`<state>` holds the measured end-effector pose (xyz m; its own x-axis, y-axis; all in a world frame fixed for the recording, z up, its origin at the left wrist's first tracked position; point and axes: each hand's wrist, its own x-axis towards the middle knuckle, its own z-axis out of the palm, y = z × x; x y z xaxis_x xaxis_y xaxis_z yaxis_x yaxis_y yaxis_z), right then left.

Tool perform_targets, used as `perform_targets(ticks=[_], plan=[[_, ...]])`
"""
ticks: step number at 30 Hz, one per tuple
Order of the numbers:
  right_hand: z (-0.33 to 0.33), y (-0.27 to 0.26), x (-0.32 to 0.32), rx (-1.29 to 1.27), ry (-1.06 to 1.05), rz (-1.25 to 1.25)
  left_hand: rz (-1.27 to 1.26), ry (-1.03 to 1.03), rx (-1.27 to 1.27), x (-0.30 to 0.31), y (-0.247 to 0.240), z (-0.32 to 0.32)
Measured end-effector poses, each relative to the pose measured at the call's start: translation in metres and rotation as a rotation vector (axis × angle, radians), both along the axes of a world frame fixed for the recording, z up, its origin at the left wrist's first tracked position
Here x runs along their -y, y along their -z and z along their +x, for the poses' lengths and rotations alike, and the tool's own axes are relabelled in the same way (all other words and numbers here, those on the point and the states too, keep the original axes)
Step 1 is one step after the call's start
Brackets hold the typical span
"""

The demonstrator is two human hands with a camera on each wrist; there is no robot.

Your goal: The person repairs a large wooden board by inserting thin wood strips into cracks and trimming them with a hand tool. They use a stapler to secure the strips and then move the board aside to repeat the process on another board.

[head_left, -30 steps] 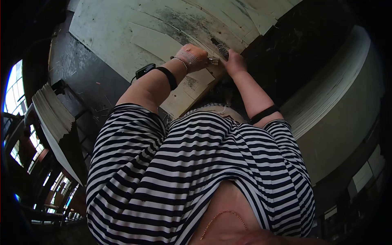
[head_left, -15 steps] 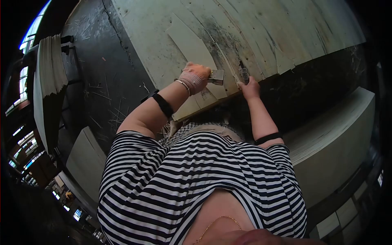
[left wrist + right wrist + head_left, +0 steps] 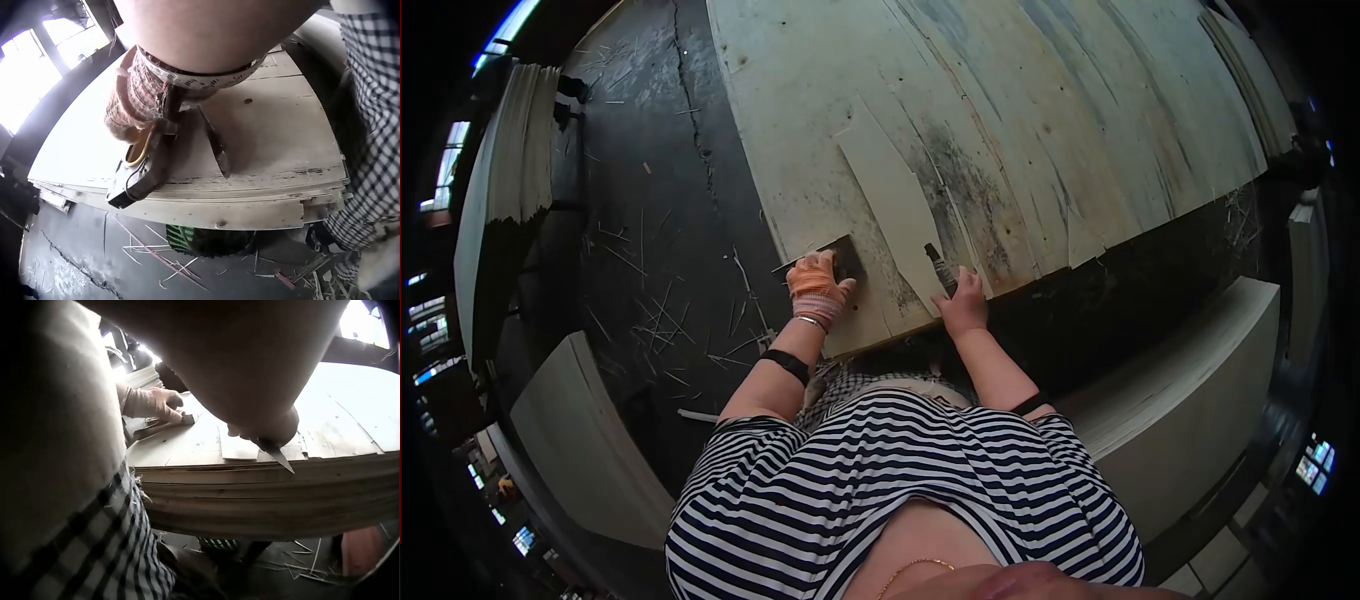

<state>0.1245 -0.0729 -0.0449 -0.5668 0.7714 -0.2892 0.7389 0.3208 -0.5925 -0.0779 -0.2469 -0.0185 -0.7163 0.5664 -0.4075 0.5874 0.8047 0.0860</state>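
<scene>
My left hand (image 3: 818, 290), in an orange and pink knit glove, grips a flat-bladed tool (image 3: 846, 258) over the near left corner of the wood sheets (image 3: 795, 130). The left wrist view shows that gloved hand (image 3: 132, 103) around a dark tool body (image 3: 147, 172) with a yellow ring. My bare right hand (image 3: 966, 303) holds a knife (image 3: 941, 268) at the near edge, beside the lower end of a pale veneer strip (image 3: 890, 200). In the right wrist view the knife's pointed blade (image 3: 281, 460) projects from the right hand (image 3: 278, 430) over the stack's edge.
Dark floor (image 3: 640, 130) with scattered splinters lies to the left. Upright stacks of sheets stand at the far left (image 3: 515, 150) and near left (image 3: 590, 440). Another large stack (image 3: 1190, 400) is at the right. A green crate-like object (image 3: 206, 240) sits beneath the sheets.
My left hand has moved left with its tool, away from my right hand, and the flat blade now lies near the left corner. The head view has shifted, showing more of the sheets.
</scene>
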Motion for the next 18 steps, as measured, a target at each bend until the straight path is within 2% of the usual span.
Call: perform_targets(ticks=[1, 4, 7, 9, 13, 18], plan=[[-0.008, -0.007, 0.004, 0.092, -0.035, 0.014, 0.106, 0.047, -0.095, 0.000, -0.001, 0.005], [-0.018, -0.003, 0.009, 0.248, -0.060, -0.008, 0.232, 0.302, -0.072, -0.014, 0.002, 0.014], [-0.023, 0.006, -0.001, 0.254, -0.008, 0.001, 0.145, 0.488, -0.058, -0.045, 0.012, 0.025], [-0.025, 0.013, -0.010, 0.200, 0.008, -0.014, 0.099, 0.480, 0.008, -0.067, 0.010, 0.027], [-0.032, 0.015, -0.022, 0.305, 0.031, -0.158, 0.033, 0.483, 0.035, -0.084, 0.013, 0.024], [-0.046, 0.032, -0.048, 0.236, -0.004, -0.156, 0.087, 0.459, 0.030, -0.091, 0.016, 0.012]])
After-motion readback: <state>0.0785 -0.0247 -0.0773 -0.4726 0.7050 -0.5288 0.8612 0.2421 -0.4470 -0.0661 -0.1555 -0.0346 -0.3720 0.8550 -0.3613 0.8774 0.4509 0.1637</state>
